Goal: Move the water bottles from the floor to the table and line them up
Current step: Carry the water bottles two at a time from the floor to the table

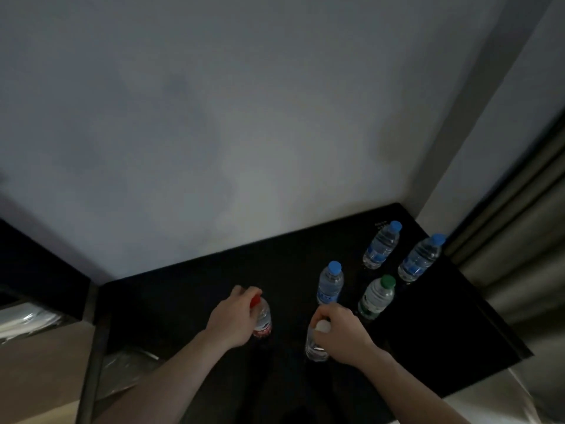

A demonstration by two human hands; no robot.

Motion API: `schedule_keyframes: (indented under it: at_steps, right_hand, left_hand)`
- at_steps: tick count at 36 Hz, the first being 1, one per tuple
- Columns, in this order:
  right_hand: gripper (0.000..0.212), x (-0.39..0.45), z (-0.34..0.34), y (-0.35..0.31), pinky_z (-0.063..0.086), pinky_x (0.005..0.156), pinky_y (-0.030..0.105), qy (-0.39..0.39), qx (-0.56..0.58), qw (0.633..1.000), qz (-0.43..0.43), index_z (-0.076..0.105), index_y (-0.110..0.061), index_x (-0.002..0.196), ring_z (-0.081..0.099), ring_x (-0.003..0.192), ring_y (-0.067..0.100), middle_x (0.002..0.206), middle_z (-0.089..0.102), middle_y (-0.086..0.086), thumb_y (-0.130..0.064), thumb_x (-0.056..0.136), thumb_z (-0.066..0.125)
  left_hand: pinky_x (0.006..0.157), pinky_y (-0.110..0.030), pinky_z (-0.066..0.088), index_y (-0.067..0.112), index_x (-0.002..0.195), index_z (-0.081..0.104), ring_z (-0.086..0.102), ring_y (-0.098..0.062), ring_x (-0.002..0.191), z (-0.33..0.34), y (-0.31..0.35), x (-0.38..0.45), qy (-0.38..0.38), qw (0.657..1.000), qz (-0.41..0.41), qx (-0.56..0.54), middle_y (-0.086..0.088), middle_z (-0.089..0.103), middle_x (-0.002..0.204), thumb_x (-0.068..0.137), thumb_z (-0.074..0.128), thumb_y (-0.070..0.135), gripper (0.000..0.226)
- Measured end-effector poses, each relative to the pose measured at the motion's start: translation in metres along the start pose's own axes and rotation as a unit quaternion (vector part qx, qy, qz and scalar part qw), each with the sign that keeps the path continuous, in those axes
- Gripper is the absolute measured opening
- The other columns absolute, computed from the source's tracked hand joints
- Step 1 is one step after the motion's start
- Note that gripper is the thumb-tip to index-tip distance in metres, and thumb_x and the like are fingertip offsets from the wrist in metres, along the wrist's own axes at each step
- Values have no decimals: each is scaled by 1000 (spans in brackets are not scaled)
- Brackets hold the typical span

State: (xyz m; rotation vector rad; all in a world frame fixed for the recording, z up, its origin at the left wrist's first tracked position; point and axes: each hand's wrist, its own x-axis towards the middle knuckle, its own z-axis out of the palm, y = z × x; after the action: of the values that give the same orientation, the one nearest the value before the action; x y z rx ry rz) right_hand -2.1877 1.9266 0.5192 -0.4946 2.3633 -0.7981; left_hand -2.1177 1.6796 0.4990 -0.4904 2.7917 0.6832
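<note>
6 bottles (330, 286) upright on table (183, 301), clustered right

The black table (183, 301) stands against the wall. Six bottles stand upright on it: three blue-capped (330, 284) (382, 244) (420, 258), one green-capped (377, 296), one red-capped (263, 319), one white-capped (316, 344).

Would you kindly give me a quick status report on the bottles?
Left hand grips red-capped bottle. Right hand grips white-capped bottle. Four more bottles upright on black table. Nothing blocking.
</note>
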Motion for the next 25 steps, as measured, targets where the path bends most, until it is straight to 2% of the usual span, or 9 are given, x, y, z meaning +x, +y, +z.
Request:
schedule_keyframes:
  at_steps: [3,6,9,12,15,19,23,25]
  right_hand:
    - [11,2,0,3,45,69,17,-13,7,1000,9,62,-37,81,61,87,3,99,59,-15,-27,81,67]
    - [11,3,3,6,46,69,18,-7,21,1000,19,62,-36,79,61,87,5,101,59,-14,-26,79,66]
    - [14,3,6,7,46,71,19,-4,30,999,25,62,-36,80,60,89,5,104,56,-15,-23,79,69]
    - [15,1,7,5,48,74,20,-1,30,999,28,63,-34,84,60,90,5,107,55,-13,-22,81,70]
    - [15,-4,5,2,49,74,19,4,20,999,28,62,-35,87,60,90,5,109,54,-12,-23,83,70]
    - [15,-11,3,-4,51,78,21,1,-26,999,30,61,-38,97,58,95,5,116,51,-12,-32,87,70]
    - [28,-19,2,-18,54,84,26,29,-75,996,35,60,-36,114,57,100,6,123,51,-11,-36,87,67]
    - [37,-23,7,-30,55,84,27,44,-76,995,35,58,-36,122,57,103,8,127,49,-11,-39,87,69]
  left_hand:
    - [81,-23,51,43,144,38,62,-13,109,7,-6,1,-8,999,2,-34,6,45,142,102,46,43,43]
    - [75,-16,45,47,145,31,61,-10,111,11,-12,1,-7,999,-2,-45,9,40,148,100,49,43,49]
    - [77,-19,49,49,143,28,62,-10,111,12,-13,-3,5,999,-1,-42,12,40,148,97,56,41,55]
    - [81,-21,52,48,140,32,63,-9,109,10,-10,-8,29,999,6,-33,14,42,145,94,61,37,55]
    - [72,-13,44,45,134,42,61,-2,99,5,-6,-13,52,998,23,-26,18,45,139,95,58,37,43]
    - [78,-17,46,42,130,48,59,-2,99,-5,-6,-25,58,997,24,-36,21,42,136,96,58,36,36]
    - [80,-18,47,41,131,49,59,0,94,-20,-12,-50,76,996,33,-45,22,40,137,98,56,36,34]
    - [82,-18,51,39,136,49,59,2,98,-29,-22,-69,94,994,26,-49,22,38,141,98,58,35,39]
